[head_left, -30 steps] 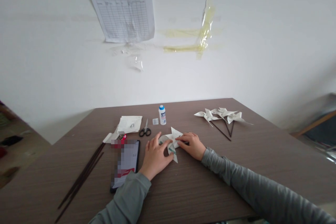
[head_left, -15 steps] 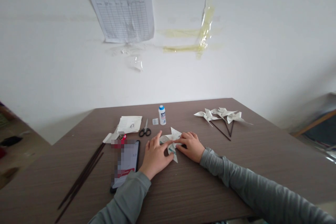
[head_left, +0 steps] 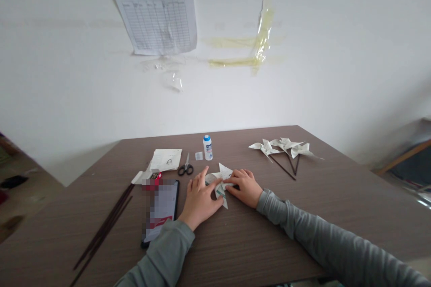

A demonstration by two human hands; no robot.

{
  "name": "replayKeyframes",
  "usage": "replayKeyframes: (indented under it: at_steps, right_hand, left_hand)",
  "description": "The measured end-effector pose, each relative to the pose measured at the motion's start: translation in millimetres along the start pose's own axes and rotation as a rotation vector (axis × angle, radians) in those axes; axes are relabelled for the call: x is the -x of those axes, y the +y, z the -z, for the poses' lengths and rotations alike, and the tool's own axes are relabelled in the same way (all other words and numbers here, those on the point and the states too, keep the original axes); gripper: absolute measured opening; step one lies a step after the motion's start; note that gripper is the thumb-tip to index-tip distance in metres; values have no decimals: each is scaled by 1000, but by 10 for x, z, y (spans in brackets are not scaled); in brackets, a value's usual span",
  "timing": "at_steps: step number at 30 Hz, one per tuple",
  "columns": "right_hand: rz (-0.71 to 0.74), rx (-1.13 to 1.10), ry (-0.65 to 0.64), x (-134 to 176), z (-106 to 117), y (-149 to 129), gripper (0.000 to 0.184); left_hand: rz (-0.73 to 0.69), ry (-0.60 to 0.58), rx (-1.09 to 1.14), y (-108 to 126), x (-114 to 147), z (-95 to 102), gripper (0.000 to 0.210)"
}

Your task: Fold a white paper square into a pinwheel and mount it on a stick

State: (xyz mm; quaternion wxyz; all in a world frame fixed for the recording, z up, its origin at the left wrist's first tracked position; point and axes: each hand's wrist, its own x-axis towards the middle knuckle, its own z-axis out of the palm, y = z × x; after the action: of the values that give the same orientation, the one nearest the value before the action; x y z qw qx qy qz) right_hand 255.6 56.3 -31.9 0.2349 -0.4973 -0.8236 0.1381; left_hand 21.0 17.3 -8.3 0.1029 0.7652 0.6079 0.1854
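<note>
A white paper pinwheel [head_left: 225, 171] with pointed blades and a few green lines lies flat on the table between my hands. My left hand [head_left: 201, 198] holds its left side, index fingertip at the centre and thumb on the lower blade. From the right, my right hand [head_left: 245, 187] grips it near the centre, its fingers bent together. Both hands partly cover the blades. Just behind stands a white glue bottle [head_left: 208, 149] with a blue cap, beside a small clear plastic piece [head_left: 199, 155]. Scissors [head_left: 186, 168] with black handles lie left of the bottle.
Several paper squares [head_left: 165, 159] lie stacked at back left. A phone [head_left: 161, 213], a small red box [head_left: 155, 181] and dark thin sticks [head_left: 104, 228] are on the left. Three pinwheels on sticks [head_left: 285, 145] rest at back right. Behind the table [head_left: 242, 251] rises a wall.
</note>
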Motion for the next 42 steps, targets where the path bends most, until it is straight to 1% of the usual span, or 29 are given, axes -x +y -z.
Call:
replayKeyframes:
  at_steps: [3, 7, 11, 19, 25, 28, 31, 35, 42]
  right_hand:
    - [-4, -4, -3, 2, 1, -10, 28]
    - [-1, 6, -8, 6, -26, -1, 29]
    - [21, -14, 14, 5, -42, 29, 29]
    - [-29, 13, -24, -2, -2, -15, 33]
    - [-38, 36, -21, -5, 10, -17, 33]
    - [-45, 43, -29, -3, 23, -29, 33]
    - [-27, 59, -42, 2, 33, -52, 30]
    - [-5, 82, -45, 7, 25, -52, 30]
    - [64, 100, 39, 12, -62, 51, 26]
  left_hand:
    - [2, -14, 3, -3, -7, 6, 59]
    - [11, -24, -8, 12, -2, 30, 59]
    - [23, -36, -14, 24, 6, 39, 58]
    - [-11, 6, -8, -50, 19, -16, 57]
    - [-46, 18, -11, -80, 15, -40, 45]
    - [-59, 33, -4, -101, 8, -60, 43]
    - [-54, 34, -2, -121, 1, -83, 44]
    - [-41, 36, 23, -134, -2, -105, 45]
    - [-54, 57, 42, -165, -3, -135, 44]
